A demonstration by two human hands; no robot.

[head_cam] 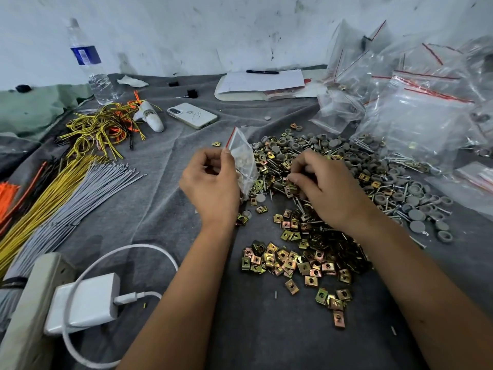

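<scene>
1. Grey cloth [165, 198]: covers the whole work surface, wrinkled, under everything else.
2. Clear zip bags [416, 121]: piled at the far right, red-striped at the mouths, some holding screws and caps.
3. Heap of hardware [373, 182]: spreads from the centre to the right, mixing grey caps, screws and gold clips [293, 260]; thins into a looser patch of clips between the forearms.
4. Grey ties [80, 198]: fanned in a bundle at the left, just beside yellow wires [98, 129].
5. Notepad [264, 81]: lies at the back, with a pen [262, 72] on top.
6. White charger [85, 300]: plugged in at the near left, cable looping round.
7. Left hand [210, 188]: raised over the heap's left edge, thumb and curled forefinger pinching the small bag near its top.
8. Right hand [328, 190]: palm down on the heap, fingers curled, tips bunched together on gold clips; cannot tell whether any are lifted.
9. Small bag [244, 161]: hangs upright from the left hand, between both hands, red strip uppermost, pale pieces inside.
</scene>
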